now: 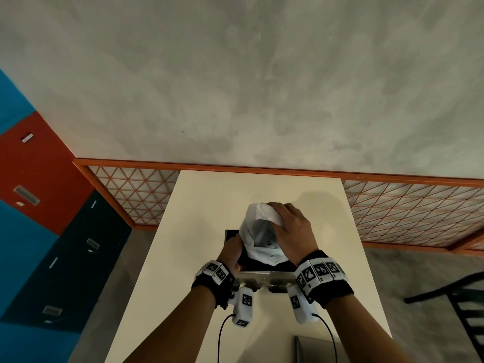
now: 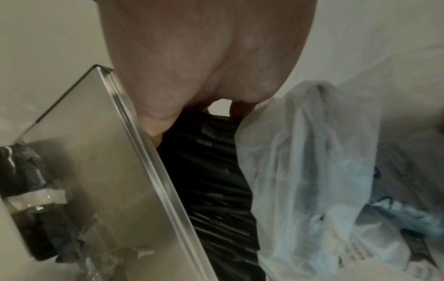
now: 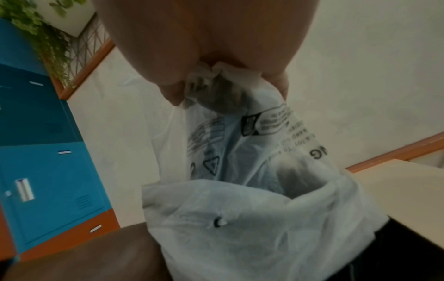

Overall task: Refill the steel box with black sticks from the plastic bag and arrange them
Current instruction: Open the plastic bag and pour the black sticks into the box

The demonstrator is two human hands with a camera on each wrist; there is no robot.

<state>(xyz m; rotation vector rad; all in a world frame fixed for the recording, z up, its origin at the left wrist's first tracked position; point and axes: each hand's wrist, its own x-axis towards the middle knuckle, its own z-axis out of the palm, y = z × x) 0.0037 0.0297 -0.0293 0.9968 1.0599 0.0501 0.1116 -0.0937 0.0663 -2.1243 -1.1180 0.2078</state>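
Observation:
The steel box (image 1: 264, 274) stands on the cream table (image 1: 204, 205) in front of me, and black sticks (image 2: 216, 171) fill its inside. My right hand (image 1: 290, 229) grips the bunched closed end of the white plastic bag (image 1: 258, 231) and holds it up, mouth down over the box. The right wrist view shows the same hand (image 3: 225, 64) clenched on the printed bag (image 3: 252, 199). My left hand (image 1: 231, 248) reaches into the box's left side beside the bag. In the left wrist view its palm (image 2: 192, 57) covers the fingers, next to the shiny box wall (image 2: 96, 152) and the bag (image 2: 312, 171).
A flat grey object (image 1: 314, 349) lies at the table's near edge. A black chair (image 1: 458, 310) stands at the right. Blue and orange lockers (image 1: 39, 205) line the left, and an orange lattice railing (image 1: 406, 210) runs behind the table.

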